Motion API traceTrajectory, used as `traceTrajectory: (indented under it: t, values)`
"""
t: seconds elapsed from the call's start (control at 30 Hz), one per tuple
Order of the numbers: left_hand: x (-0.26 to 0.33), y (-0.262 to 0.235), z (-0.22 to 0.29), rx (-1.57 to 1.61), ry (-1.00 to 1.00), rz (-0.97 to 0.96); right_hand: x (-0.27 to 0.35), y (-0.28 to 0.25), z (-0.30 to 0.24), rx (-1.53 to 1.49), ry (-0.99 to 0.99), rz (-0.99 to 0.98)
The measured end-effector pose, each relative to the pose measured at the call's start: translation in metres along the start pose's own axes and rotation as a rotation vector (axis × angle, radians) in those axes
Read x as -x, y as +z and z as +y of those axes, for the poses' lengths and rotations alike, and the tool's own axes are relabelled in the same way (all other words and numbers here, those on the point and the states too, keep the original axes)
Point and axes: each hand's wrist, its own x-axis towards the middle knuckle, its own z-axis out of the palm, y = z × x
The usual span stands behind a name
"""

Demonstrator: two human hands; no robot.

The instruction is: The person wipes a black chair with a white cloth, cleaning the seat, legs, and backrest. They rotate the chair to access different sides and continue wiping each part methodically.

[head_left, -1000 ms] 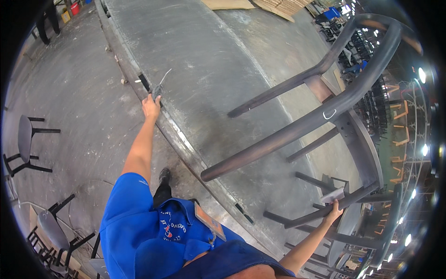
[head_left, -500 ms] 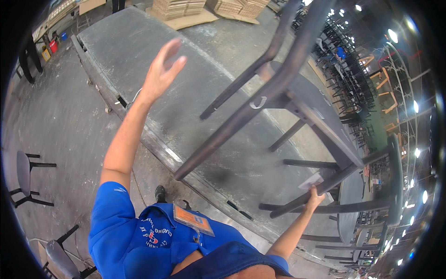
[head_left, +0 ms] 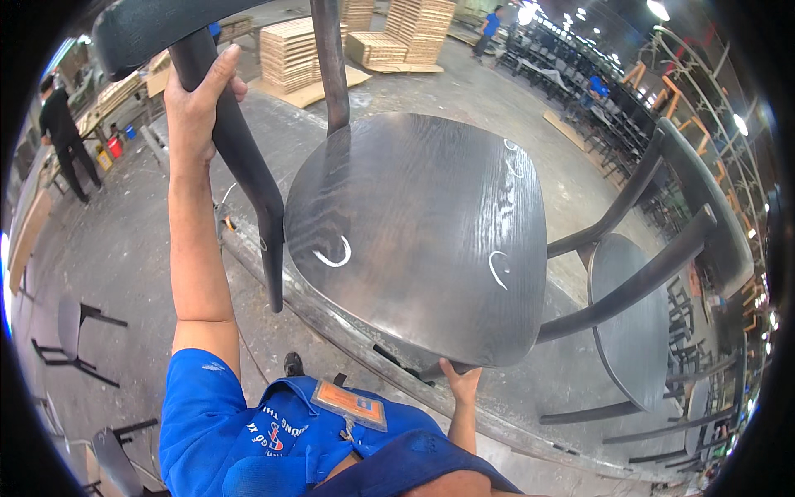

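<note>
A dark wooden chair [head_left: 414, 240] is held up in front of me, its seat facing me with several white curved marks on it. My left hand [head_left: 199, 108] is wrapped around a back post at the upper left, just under the curved backrest [head_left: 157, 29]. Low at the seat's near edge is my right hand [head_left: 460, 381], thumb up against the edge beside a leg; its other fingers are mostly hidden. A second dark chair [head_left: 629, 323] stands close on the right, its backrest posts reaching toward the held seat.
Beneath the chair runs a low grey platform [head_left: 323, 331] with a metal edge. Stacked wooden boards [head_left: 290, 54] sit at the back. More dark chairs [head_left: 79, 331] stand at the left and right. A person in dark clothes [head_left: 62, 137] is at the far left.
The chair has turned from tilted, legs toward me, to seat facing me. My left hand, empty and open before, has closed on its back post. My right hand has shifted left with it.
</note>
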Motion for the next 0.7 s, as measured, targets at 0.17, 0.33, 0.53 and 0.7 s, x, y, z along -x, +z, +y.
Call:
traceTrajectory:
  t: [0.17,0.33,0.53,0.7]
  values:
    - [0.007,-0.029,-0.008,0.017,-0.039,0.047,-0.054,-0.058,-0.019,-0.903,0.166,-0.510]
    - [0.030,-0.061,0.012,0.096,-0.048,0.097,-0.152,-0.036,-0.097,-1.048,0.272,-0.394]
    - [0.087,-0.119,0.076,0.058,-0.059,0.291,-0.181,0.030,-0.163,-0.762,0.354,-0.497]
    - [0.163,-0.179,0.136,0.086,-0.061,0.448,-0.098,0.047,-0.222,-0.818,0.554,-0.476]
